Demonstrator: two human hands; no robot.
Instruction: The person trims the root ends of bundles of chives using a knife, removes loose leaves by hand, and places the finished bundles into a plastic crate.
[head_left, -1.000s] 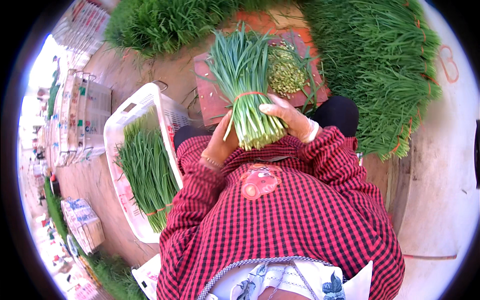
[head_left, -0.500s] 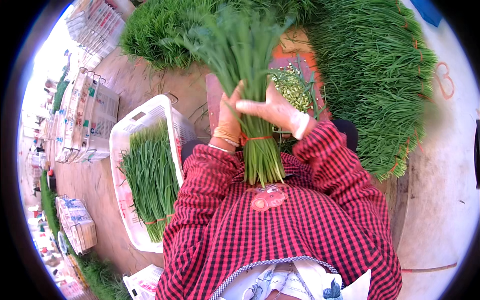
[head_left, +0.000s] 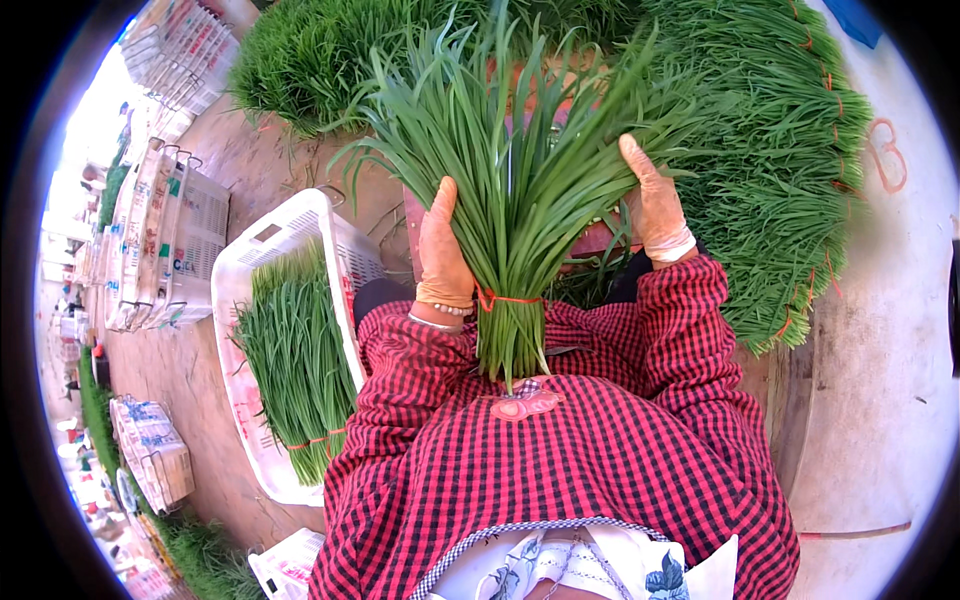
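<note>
A bunch of garlic chives (head_left: 510,260) stands in front of my chest, its pale cut ends down and its green leaves fanned out wide. An orange tie (head_left: 510,300) circles it low on the stems. My left hand (head_left: 443,250), in a thin glove, rests open against the left side of the leaves, just above the tie. On the opposite side, my right hand (head_left: 655,210) is open with its thumb up, touching the spread leaf tips. The leaves partly hide the fingers of both hands.
To my left stands a white plastic crate (head_left: 225,330) holding tied chives (head_left: 295,350). Stacked white crates (head_left: 170,240) lie beyond it. Big heaps of chives (head_left: 760,170) fill the right and the far side (head_left: 310,70). A reddish board (head_left: 412,225) shows behind the bunch.
Both hands were closed together round the bunch above its tie. Now they have parted, the right hand moving out to the right, and the leaves have fanned open.
</note>
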